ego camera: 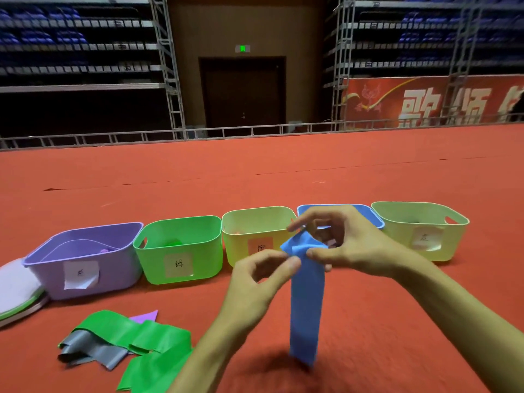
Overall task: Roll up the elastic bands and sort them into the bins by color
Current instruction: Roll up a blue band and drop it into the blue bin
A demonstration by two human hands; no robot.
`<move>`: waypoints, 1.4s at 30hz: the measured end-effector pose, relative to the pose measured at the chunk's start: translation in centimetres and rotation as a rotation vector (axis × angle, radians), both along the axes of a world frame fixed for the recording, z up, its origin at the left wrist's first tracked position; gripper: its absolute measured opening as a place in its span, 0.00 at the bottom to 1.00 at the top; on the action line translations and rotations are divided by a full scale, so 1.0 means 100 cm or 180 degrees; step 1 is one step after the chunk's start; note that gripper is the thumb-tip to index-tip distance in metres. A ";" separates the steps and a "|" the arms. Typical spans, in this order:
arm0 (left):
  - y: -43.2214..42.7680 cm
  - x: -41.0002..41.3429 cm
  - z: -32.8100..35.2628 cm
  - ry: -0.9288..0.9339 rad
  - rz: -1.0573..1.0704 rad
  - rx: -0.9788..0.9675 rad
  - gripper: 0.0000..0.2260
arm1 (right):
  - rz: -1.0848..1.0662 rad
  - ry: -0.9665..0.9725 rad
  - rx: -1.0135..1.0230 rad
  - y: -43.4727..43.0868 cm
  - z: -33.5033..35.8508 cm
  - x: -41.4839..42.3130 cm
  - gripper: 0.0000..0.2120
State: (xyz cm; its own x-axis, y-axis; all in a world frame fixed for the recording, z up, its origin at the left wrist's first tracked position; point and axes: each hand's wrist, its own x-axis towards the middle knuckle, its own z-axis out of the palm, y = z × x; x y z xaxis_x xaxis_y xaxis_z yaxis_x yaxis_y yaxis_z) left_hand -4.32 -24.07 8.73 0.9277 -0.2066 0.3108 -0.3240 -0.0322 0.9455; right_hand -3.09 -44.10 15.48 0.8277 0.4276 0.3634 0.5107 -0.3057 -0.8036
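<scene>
A blue elastic band [305, 304] hangs down from both my hands above the red carpet. My left hand [262, 279] pinches its crumpled top end from the left. My right hand [346, 242] pinches the same end from the right, fingers curled over it. Five labelled bins stand in a row behind: purple [113, 268], green [204, 262], yellow [235, 248], blue [371, 215] and pale yellow-green [453, 239]. A pile of loose bands lies at lower left: green [147, 338], grey [93, 350] and a purple tip [146, 316].
A stack of flat round lids or plates [17, 293] lies left of the purple bin. Red carpet [283, 171] stretches back to a metal rail, shelving racks and a dark door.
</scene>
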 end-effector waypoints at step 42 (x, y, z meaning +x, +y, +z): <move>0.038 0.022 0.076 -0.0633 0.0176 -0.0134 0.07 | -0.0428 -0.0026 0.1582 0.044 0.010 0.018 0.07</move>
